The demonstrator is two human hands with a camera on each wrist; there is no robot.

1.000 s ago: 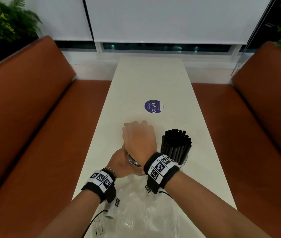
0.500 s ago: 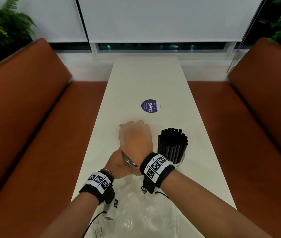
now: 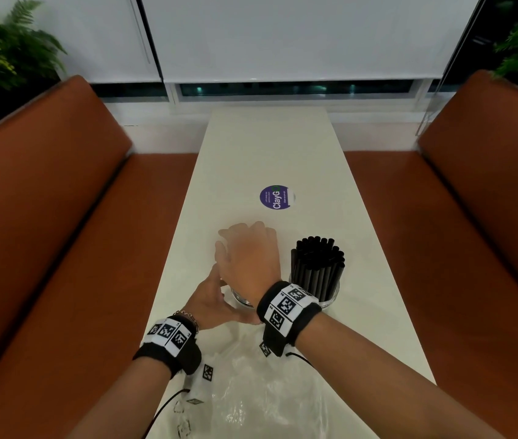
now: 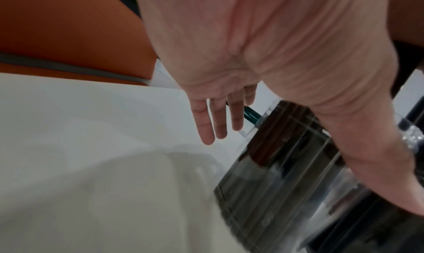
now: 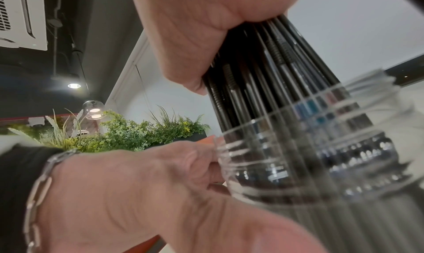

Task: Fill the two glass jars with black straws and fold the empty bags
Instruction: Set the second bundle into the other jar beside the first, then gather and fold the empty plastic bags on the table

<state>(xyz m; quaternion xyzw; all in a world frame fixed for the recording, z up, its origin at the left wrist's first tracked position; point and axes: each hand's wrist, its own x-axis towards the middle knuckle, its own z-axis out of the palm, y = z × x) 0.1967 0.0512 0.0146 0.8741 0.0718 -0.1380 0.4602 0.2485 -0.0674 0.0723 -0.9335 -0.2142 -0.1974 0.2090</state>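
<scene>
My right hand (image 3: 245,258) grips a bundle of black straws (image 5: 263,66) from above, and their lower ends stand inside the left glass jar (image 5: 298,157). In the head view only a bit of this jar (image 3: 241,299) shows under the hand. My left hand (image 3: 213,299) lies against the jar's left side. Its fingers (image 4: 206,122) are straight and its thumb runs along the glass (image 4: 286,184). Just to the right, the second jar (image 3: 327,296) is packed full of upright black straws (image 3: 316,261). Crumpled clear plastic bags (image 3: 267,384) lie near the table's front edge, under my forearms.
The long white table (image 3: 270,147) carries a round purple sticker (image 3: 275,198) beyond the jars. Orange bench seats (image 3: 45,232) run along both sides. A window with white blinds closes the far end, and plants stand in both back corners.
Both hands have stayed at the left jar, with the right hand still on the straw bundle. Only the head view has shifted slightly.
</scene>
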